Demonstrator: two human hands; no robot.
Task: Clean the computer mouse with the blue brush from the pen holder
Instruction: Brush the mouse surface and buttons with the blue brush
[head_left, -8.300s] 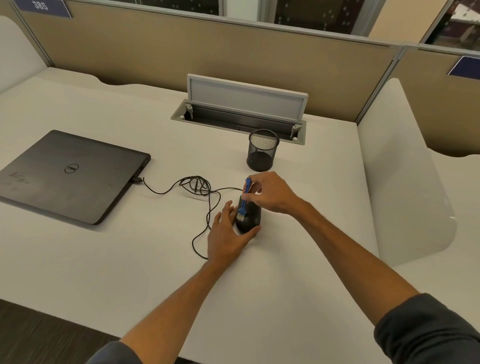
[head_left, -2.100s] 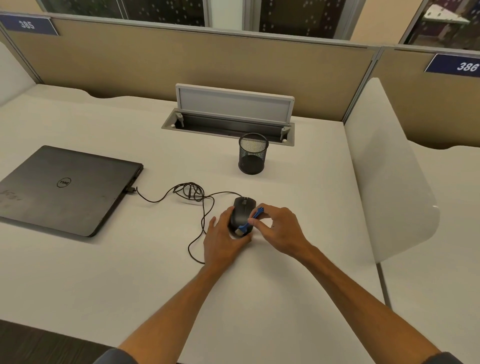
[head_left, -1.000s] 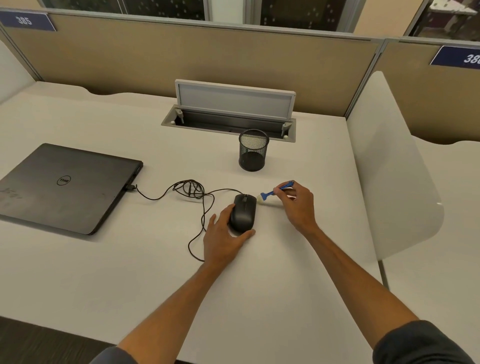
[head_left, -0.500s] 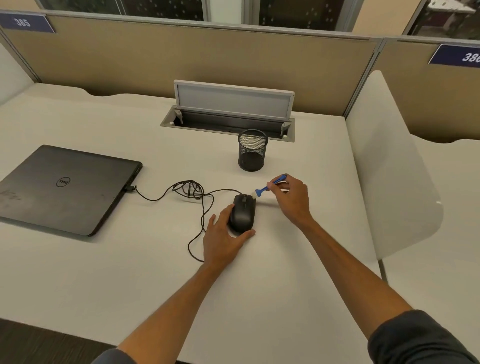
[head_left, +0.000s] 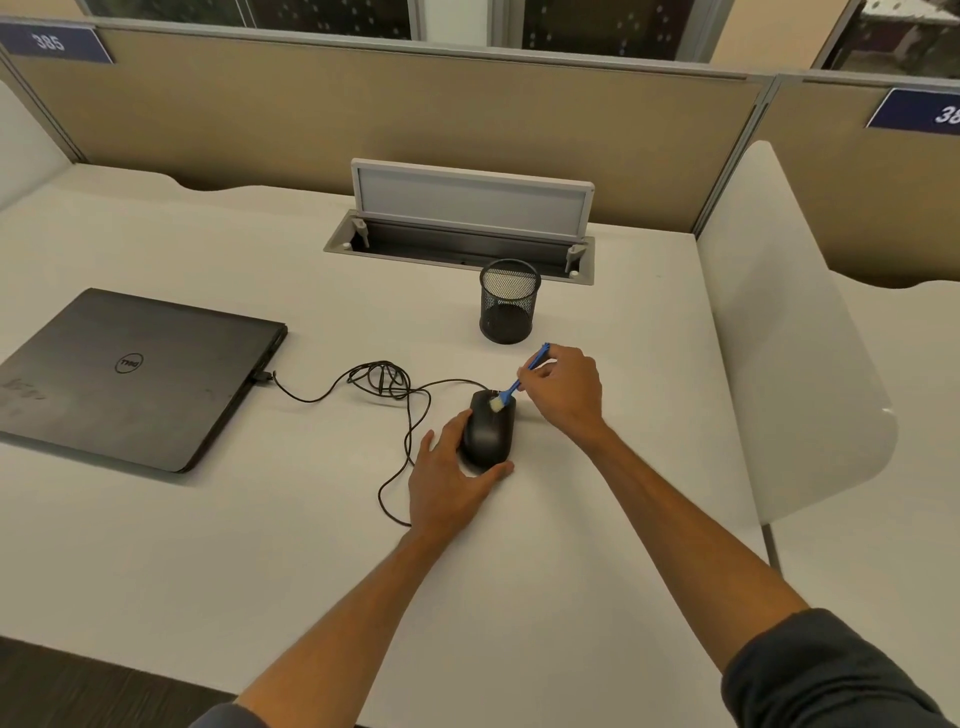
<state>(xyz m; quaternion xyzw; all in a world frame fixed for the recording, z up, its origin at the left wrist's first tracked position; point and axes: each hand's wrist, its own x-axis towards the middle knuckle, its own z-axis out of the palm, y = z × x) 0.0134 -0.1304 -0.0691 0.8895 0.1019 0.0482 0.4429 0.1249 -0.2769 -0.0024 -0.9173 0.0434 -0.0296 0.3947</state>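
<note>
A black wired computer mouse (head_left: 488, 428) lies on the white desk (head_left: 156, 545). My left hand (head_left: 449, 480) cups its left side and rear, thumb along the near edge. My right hand (head_left: 563, 387) pinches a small blue brush (head_left: 519, 379) by its handle. The brush slants down to the left, and its pale bristles touch the front top of the mouse near the wheel. The black mesh pen holder (head_left: 508, 301) stands behind the mouse and looks empty.
A shut black laptop (head_left: 130, 376) lies at the left, with the mouse cable (head_left: 384, 384) plugged into its side and coiled between them. An open cable hatch (head_left: 462, 234) sits at the back. A white divider panel (head_left: 789, 332) rises at the right.
My right hand has brought the brush back left and down from the air beside the mouse, so its bristles now rest on the mouse's front. My left hand has stayed put.
</note>
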